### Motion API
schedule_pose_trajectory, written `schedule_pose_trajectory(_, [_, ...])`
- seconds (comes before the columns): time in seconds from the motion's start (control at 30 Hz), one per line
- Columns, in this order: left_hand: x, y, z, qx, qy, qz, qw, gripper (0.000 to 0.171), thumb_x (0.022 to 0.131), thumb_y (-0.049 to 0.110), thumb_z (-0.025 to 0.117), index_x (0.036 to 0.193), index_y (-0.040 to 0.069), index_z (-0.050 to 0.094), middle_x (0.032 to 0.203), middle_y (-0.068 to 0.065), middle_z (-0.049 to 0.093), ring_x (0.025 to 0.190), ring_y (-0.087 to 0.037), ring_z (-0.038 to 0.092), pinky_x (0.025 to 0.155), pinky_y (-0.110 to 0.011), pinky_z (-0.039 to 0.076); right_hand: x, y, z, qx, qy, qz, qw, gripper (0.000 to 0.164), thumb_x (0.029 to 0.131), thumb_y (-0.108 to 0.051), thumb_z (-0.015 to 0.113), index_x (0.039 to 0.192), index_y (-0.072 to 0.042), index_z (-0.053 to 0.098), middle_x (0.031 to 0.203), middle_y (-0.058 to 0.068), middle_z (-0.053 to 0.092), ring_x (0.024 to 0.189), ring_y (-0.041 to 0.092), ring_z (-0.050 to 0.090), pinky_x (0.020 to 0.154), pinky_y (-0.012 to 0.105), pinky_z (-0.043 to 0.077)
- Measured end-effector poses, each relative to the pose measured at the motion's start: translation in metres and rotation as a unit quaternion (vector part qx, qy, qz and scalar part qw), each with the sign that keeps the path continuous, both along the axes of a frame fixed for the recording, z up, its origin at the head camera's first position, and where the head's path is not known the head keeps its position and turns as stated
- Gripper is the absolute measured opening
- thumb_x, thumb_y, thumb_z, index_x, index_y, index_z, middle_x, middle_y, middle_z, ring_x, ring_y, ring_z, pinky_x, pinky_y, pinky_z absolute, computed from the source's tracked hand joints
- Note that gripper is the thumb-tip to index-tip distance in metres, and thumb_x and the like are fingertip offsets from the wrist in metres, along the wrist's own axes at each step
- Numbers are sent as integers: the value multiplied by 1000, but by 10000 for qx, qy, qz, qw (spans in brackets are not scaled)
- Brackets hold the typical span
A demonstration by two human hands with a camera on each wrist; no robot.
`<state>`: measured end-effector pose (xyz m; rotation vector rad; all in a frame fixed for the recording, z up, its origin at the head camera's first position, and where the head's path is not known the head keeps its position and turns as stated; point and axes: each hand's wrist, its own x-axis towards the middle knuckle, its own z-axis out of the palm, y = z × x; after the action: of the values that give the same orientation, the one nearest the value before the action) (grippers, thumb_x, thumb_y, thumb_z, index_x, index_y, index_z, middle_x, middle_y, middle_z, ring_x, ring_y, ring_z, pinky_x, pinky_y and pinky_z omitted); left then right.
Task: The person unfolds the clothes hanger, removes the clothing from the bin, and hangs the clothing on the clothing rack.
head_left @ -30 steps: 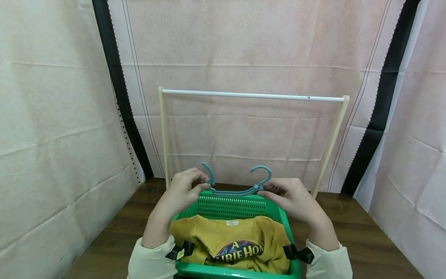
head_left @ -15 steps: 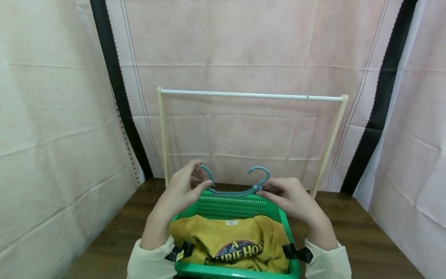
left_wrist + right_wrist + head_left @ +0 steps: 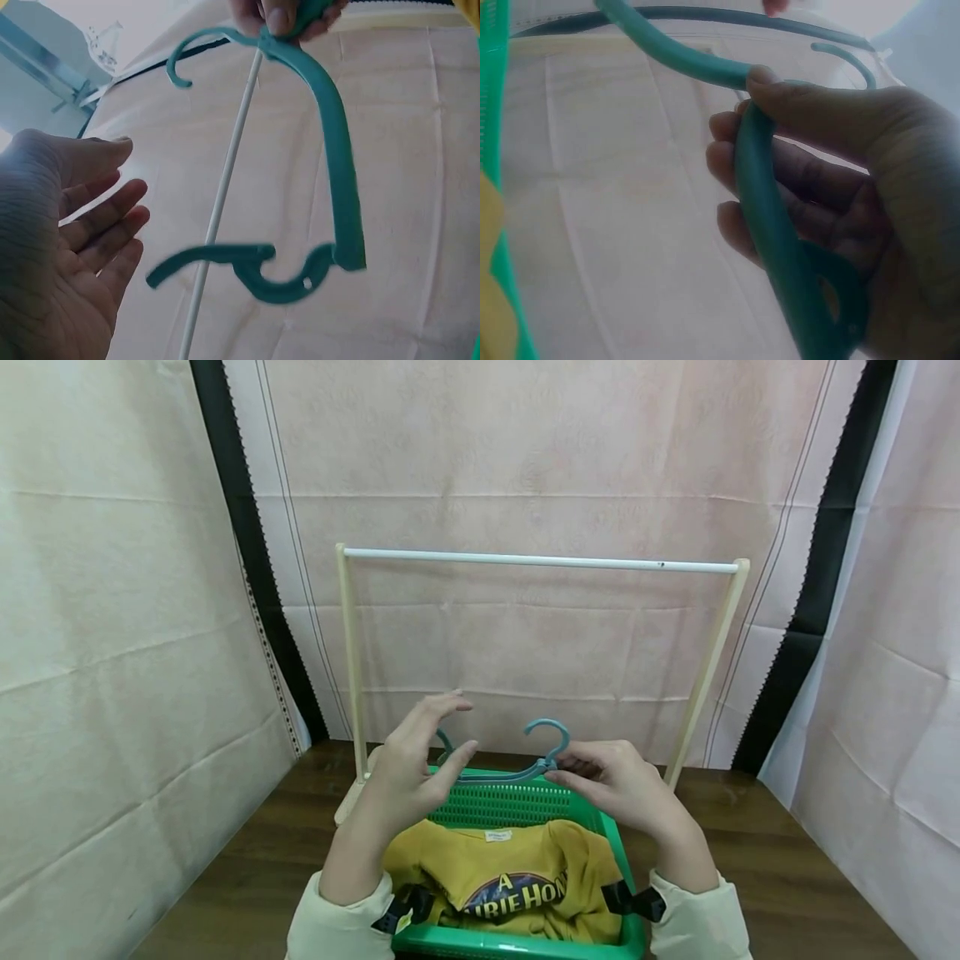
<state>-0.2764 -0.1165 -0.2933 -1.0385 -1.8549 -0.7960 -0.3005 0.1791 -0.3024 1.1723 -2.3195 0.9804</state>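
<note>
A teal folding plastic hanger [image 3: 495,779] is held in the air above the basket's far edge. My right hand [image 3: 618,781] pinches it near the hook at its centre, thumb over the joint in the right wrist view. My left hand [image 3: 82,232] has its fingers spread apart and holds nothing. In the left wrist view a gap separates it from the free end of the hanger, which has a short hooked arm. Below both hands, a mustard-yellow sweatshirt [image 3: 517,852] with dark blue lettering lies in a green plastic basket [image 3: 495,808].
Behind the basket stands a clothes rack with a white rail [image 3: 540,560] and cream side posts [image 3: 708,668]. Its left foot [image 3: 347,803] rests on the dark wooden table [image 3: 765,860]. Pale fabric walls [image 3: 525,460] enclose the table on the back and both sides.
My left hand has let go of the hanger's left end and its fingers have spread. The right hand still grips the hanger, which has shifted slightly left.
</note>
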Motion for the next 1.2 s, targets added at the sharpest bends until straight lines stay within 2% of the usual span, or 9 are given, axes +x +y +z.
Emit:
schedule_pose_trajectory(0.13, [2,8,-1,-120,-102,-347,9993,43,96,12,69,137,9,55,144,-6,53,136,-25,48,110,-39,42,-1,-2,-1,39,65,-7,10000,8,94,-21,74,99,-27,73,88,-17,71,78,5,70,69,28,59])
schedule_pose_trajectory(0.23, [2,13,-4,-324,-287,-435,9981,42,98,14,68,137,11,55,144,-5,53,135,-22,49,108,-38,43,-1,-4,-2,26,152,84,9998,8,93,-19,75,100,-25,73,88,-16,72,77,6,70,68,28,59])
schedule_pose_trajectory(0.53, [1,17,-8,-682,-692,-304,9948,35,102,15,62,136,14,56,143,-2,52,134,-18,49,106,-36,45,2,-9,-1,46,262,301,9992,9,92,-16,75,100,-21,75,90,-11,74,79,5,70,67,29,58])
schedule_pose_trajectory(0.63, [0,17,-8,-748,-715,-220,9944,34,102,14,60,136,14,57,143,-1,52,133,-17,50,105,-35,46,2,-10,-1,78,294,329,9990,9,92,-17,75,100,-22,75,89,-12,74,79,5,69,64,28,57])
schedule_pose_trajectory(0.9, [-2,15,-9,-861,-730,-119,9935,33,102,14,60,136,13,56,142,-1,52,131,-17,51,104,-34,47,2,-10,-2,126,292,356,9989,7,93,-18,75,99,-22,75,88,-7,74,77,4,68,63,28,56])
schedule_pose_trajectory(1.2, [-4,13,-10,-884,-807,-55,9928,32,103,15,60,134,14,57,140,0,54,130,-16,51,104,-35,46,1,-9,-2,73,499,338,9982,9,92,-17,76,99,-24,74,88,-13,73,77,3,68,62,27,56])
